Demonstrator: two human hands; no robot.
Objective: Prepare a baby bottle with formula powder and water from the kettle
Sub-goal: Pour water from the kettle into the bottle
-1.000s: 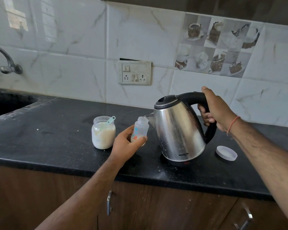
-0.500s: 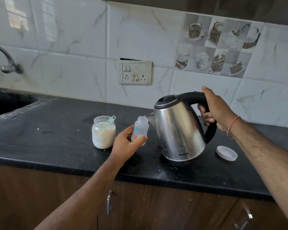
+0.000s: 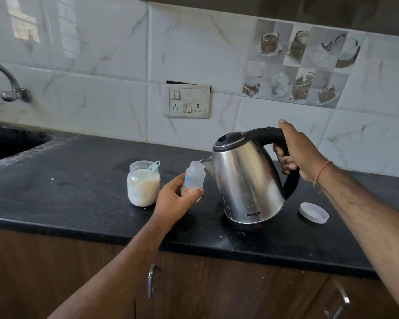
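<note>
The left hand [image 3: 174,199] grasps the bottle [image 3: 193,178], thumb across its lower front; the right hand [image 3: 297,153] clenches the kettle [image 3: 246,180] handle, tilting its spout onto the bottle's mouth; the powder jar [image 3: 143,184] stands just beyond the left fingers; a lid [image 3: 313,212] lies below the right wrist.

Tap [image 3: 8,86] cut off at left edge

At the centre of the frame a small baby bottle [image 3: 193,178] is gripped by the left hand [image 3: 176,199]. A steel kettle [image 3: 246,180], tilted left, is held by its black handle in the right hand [image 3: 297,153], its spout at the bottle's mouth. A jar of powder [image 3: 143,184] with a scoop [image 3: 154,166] is seen left of centre on the black counter [image 3: 67,192]; a white lid [image 3: 313,212] lies at the right.
</note>
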